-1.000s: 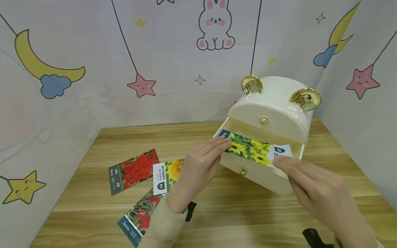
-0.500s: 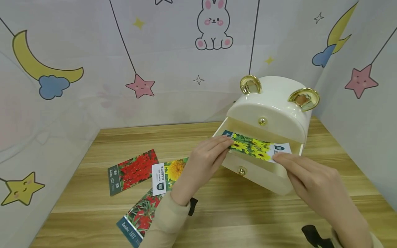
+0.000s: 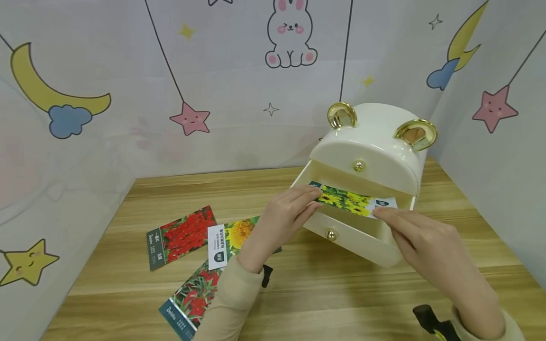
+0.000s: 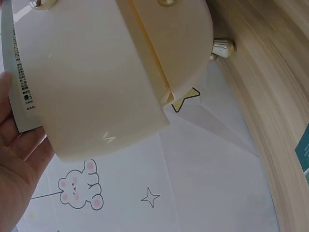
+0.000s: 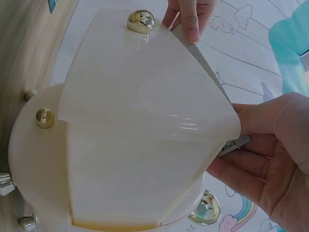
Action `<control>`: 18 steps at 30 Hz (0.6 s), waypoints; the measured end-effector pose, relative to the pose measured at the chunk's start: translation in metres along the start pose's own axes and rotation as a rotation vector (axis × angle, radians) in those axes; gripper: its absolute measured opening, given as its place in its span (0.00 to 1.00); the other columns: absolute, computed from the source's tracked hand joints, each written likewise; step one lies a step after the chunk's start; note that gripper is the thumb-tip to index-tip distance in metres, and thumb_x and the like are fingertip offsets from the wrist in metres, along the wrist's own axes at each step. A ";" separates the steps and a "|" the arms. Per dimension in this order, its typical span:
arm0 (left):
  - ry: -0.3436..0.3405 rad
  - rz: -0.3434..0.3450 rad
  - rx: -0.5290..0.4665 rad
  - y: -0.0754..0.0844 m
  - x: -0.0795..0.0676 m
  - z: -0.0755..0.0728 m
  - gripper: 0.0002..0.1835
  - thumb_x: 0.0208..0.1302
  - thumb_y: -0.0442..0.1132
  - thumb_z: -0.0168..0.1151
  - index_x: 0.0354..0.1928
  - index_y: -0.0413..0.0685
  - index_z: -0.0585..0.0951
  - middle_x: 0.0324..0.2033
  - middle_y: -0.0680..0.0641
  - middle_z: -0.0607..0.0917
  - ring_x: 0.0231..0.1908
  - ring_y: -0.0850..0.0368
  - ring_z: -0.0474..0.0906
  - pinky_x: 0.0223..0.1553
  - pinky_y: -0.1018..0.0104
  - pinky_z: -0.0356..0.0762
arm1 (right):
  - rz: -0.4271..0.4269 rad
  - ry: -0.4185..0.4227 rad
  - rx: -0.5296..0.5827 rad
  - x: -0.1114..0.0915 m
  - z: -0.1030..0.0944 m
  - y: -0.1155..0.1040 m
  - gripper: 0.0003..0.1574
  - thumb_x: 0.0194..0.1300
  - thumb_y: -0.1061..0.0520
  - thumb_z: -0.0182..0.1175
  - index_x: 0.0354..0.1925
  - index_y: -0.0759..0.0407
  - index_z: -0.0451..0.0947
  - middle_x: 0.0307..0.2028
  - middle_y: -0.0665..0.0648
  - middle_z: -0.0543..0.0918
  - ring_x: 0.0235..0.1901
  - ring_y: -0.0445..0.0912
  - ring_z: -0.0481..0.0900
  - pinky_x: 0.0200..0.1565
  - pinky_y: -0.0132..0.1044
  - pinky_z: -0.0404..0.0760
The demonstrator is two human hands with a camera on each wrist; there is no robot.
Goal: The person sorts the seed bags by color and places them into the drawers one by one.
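Note:
A seed packet with yellow flowers point(image 3: 346, 201) lies across the mouth of the pulled-out drawer point(image 3: 362, 251), at or just above its rim. My left hand point(image 3: 283, 218) pinches the packet's left end, and my right hand point(image 3: 431, 246) pinches its white right end. The drawer belongs to a white rounded box point(image 3: 367, 147) with gold ears. From below, the right wrist view shows the drawer's underside and front point(image 5: 149, 82), with a corner of the packet point(image 5: 236, 144) beside my right fingers. In the left wrist view the packet's printed back point(image 4: 21, 92) shows past the drawer.
Left of the box, a red-flower packet point(image 3: 183, 234), an orange-flower packet point(image 3: 236, 237) and another red-flower packet point(image 3: 194, 296) lie on the wooden table point(image 3: 332, 303), the latter two overlapping. A patterned cloth wall point(image 3: 234, 142) stands close behind the box.
Both hands have lowered the yellow-flower packet a little toward the drawer, and it now looks flatter and narrower. My right hand has shifted slightly left. The drawer stays pulled out.

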State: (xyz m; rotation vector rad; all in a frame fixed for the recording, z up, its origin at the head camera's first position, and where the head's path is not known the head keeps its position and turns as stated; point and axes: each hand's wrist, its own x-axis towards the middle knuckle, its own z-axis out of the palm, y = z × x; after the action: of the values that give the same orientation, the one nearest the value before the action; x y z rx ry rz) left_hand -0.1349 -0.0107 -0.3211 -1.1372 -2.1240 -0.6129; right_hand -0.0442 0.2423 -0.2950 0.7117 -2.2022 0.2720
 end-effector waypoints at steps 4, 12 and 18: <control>-0.031 -0.005 -0.008 -0.002 0.000 0.003 0.13 0.60 0.43 0.59 0.45 0.48 0.81 0.43 0.52 0.84 0.48 0.61 0.79 0.51 0.74 0.77 | 0.017 -0.017 -0.016 -0.001 0.002 0.002 0.26 0.69 0.50 0.36 0.43 0.52 0.82 0.34 0.50 0.86 0.29 0.45 0.84 0.24 0.40 0.78; -0.084 -0.052 -0.043 -0.005 0.003 0.007 0.12 0.62 0.44 0.57 0.44 0.48 0.82 0.42 0.52 0.85 0.46 0.61 0.81 0.50 0.74 0.78 | 0.016 -0.025 0.002 -0.003 0.007 0.006 0.27 0.69 0.50 0.35 0.43 0.50 0.82 0.36 0.49 0.86 0.29 0.46 0.84 0.24 0.41 0.78; -0.139 -0.092 -0.039 -0.005 0.006 0.008 0.10 0.62 0.45 0.56 0.41 0.52 0.82 0.37 0.56 0.86 0.39 0.65 0.81 0.41 0.75 0.79 | 0.011 -0.022 0.015 -0.005 0.011 0.007 0.27 0.70 0.50 0.34 0.42 0.51 0.82 0.35 0.49 0.86 0.27 0.46 0.84 0.23 0.41 0.77</control>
State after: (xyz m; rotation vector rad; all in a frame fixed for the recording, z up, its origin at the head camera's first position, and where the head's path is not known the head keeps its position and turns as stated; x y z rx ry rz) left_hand -0.1444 -0.0047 -0.3222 -1.1375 -2.3027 -0.6353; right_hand -0.0521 0.2458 -0.3057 0.7147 -2.2276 0.2877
